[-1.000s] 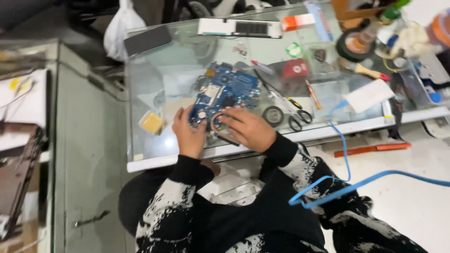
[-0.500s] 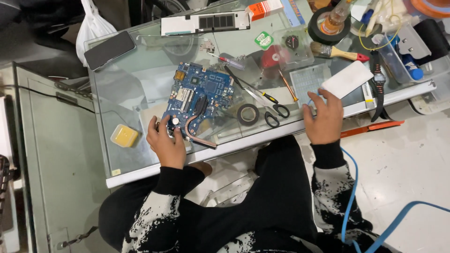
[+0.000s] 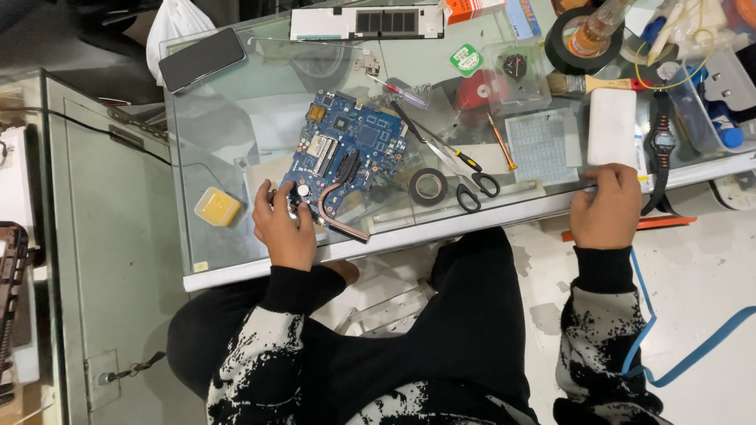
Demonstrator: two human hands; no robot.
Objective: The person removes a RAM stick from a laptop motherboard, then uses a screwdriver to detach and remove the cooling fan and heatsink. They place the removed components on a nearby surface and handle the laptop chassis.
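A blue circuit board (image 3: 346, 153) with a copper heat pipe lies on the glass table (image 3: 236, 126). My left hand (image 3: 283, 228) rests on the board's near left corner, fingers curled on its edge. My right hand (image 3: 606, 206) is far to the right at the table's front edge, fingers curled just below a white rectangular block (image 3: 612, 126). I cannot see whether the right hand holds anything.
Black-handled scissors (image 3: 457, 169), a roll of black tape (image 3: 429, 186), a screwdriver (image 3: 398, 89) and a brush (image 3: 591, 83) lie right of the board. A yellow sponge (image 3: 216, 206) sits left. A phone (image 3: 202, 57) and a grey laptop cover (image 3: 366, 22) lie at the back.
My right hand left the board and moved far right along the table's front edge. My left hand stayed on the board's near corner.
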